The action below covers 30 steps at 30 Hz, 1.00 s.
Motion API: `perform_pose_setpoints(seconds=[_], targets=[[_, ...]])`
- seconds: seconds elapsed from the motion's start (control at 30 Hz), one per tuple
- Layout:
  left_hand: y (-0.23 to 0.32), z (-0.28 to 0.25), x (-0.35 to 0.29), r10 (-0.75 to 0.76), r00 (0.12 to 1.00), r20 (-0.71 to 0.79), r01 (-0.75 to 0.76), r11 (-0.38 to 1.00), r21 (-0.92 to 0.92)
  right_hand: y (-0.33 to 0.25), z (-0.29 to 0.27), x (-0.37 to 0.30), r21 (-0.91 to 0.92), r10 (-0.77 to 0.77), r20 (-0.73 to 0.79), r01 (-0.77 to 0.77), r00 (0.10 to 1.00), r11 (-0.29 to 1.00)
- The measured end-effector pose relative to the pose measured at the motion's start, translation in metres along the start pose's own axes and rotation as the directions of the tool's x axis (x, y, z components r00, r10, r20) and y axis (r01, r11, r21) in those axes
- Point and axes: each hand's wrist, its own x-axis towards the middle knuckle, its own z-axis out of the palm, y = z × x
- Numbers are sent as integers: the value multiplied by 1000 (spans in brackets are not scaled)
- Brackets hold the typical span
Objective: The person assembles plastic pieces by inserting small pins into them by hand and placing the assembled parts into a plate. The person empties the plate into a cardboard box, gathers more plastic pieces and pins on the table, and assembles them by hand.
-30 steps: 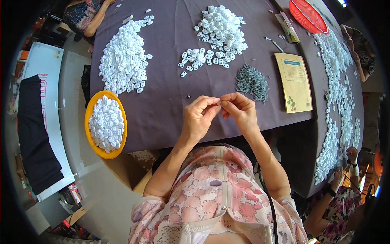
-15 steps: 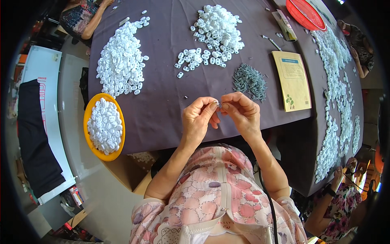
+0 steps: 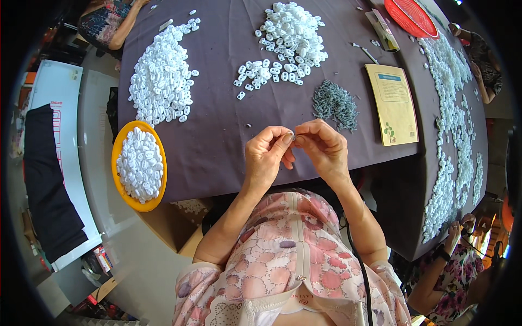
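My left hand (image 3: 268, 152) and my right hand (image 3: 327, 149) meet over the near edge of the table, fingertips touching. The left thumb and forefinger pinch a tiny pale piece (image 3: 293, 136), mostly covered by the fingers. My right thumb and forefinger press together against it; anything they hold is hidden. Just beyond the right hand lies a heap of small grey screw-like pins (image 3: 335, 105). Farther back is a pile of white oval two-holed plastic pieces (image 3: 292, 35), some scattered in front. Another white pile (image 3: 160, 76) spreads at the left.
An orange-yellow bowl (image 3: 116, 168) of white pieces sits at the left table corner. A yellow booklet (image 3: 392, 106) lies at the right, with a red basket (image 3: 410, 19) behind it. More white pieces (image 3: 447, 87) cover the right-hand table. Other people sit at the left and right edges.
My hands have come slightly closer together at the fingertips, around the small piece. The view has shifted a little; the piles look the same.
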Motion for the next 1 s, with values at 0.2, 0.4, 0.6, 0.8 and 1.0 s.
perform_pose_setpoints(seconds=[0.2, 0.4, 0.6, 0.8, 1.0], targets=[[-1, 0, 1, -6, 1000, -10, 6, 1000, 8, 3, -1, 0, -14, 22, -4, -22, 1000, 1000], [-1, -2, 2, -26, 999, -29, 27, 999, 35, 8, 0, 0, 59, 32, -11, -31, 999, 998], [-4, -1, 1, -22, 1000, -19, 23, 997, 70, 10, 2, 0, 18, 11, -24, -10, 1000, 1000], [-6, -3, 2, -50, 998, -28, 50, 999, -1, 8, 5, 0, 96, 50, -41, -46, 998, 994], [-7, -3, 4, -44, 999, -21, 44, 999, 24, 13, 4, 3, -56, -60, -31, 58, 998, 997]])
